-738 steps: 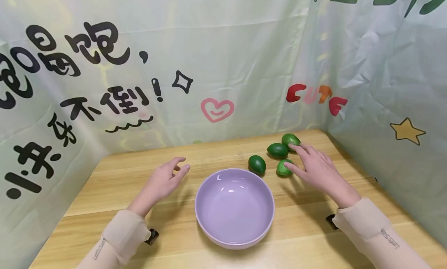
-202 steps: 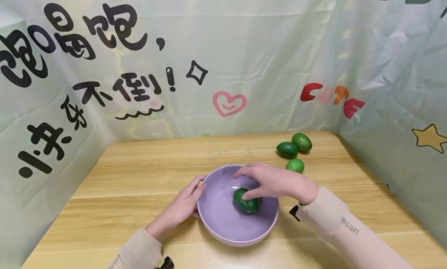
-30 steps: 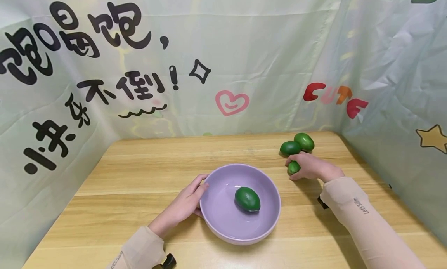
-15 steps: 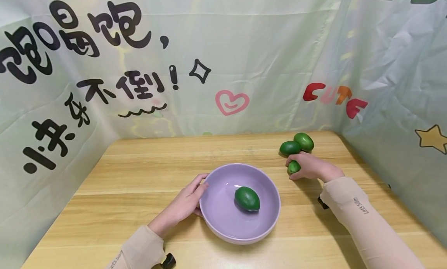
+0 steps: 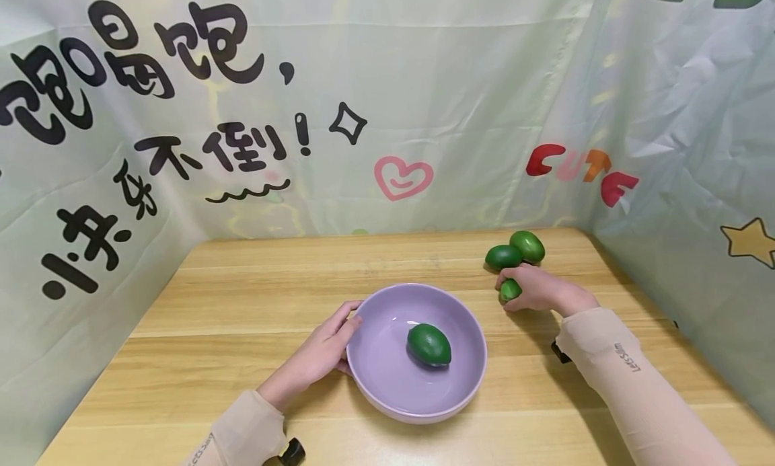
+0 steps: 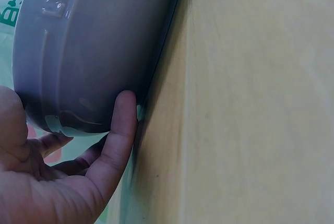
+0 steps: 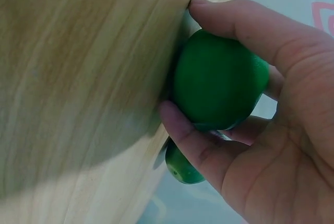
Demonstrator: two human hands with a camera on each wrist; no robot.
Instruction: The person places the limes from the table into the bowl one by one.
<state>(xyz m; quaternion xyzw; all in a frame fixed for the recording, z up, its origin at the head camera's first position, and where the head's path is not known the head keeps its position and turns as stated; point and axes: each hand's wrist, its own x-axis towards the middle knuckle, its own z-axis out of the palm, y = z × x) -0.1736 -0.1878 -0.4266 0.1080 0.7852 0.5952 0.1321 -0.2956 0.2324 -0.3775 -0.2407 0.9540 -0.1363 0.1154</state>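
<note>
A light purple bowl (image 5: 387,385) stands on the wooden table with one dark green lime (image 5: 429,345) lying inside. My left hand (image 5: 321,350) holds the bowl from its left side, thumb at the rim. In the left wrist view its fingers (image 6: 122,125) lie against the outer wall. To the right, my right hand (image 5: 539,289) has thumb and fingers around a brighter green lime (image 7: 219,80), low at the tabletop. Just behind it sit two more limes, a dark one (image 5: 502,257) and a lighter one (image 5: 528,246).
The wooden table (image 5: 254,278) runs back to a pale printed cloth (image 5: 472,116) that hangs behind and along both sides. Its right edge lies beyond the right forearm.
Earlier the bowl held nothing; the right hand then set a lime in it. It has since moved back right to grip another lime. Over the last second both hands stay nearly still.
</note>
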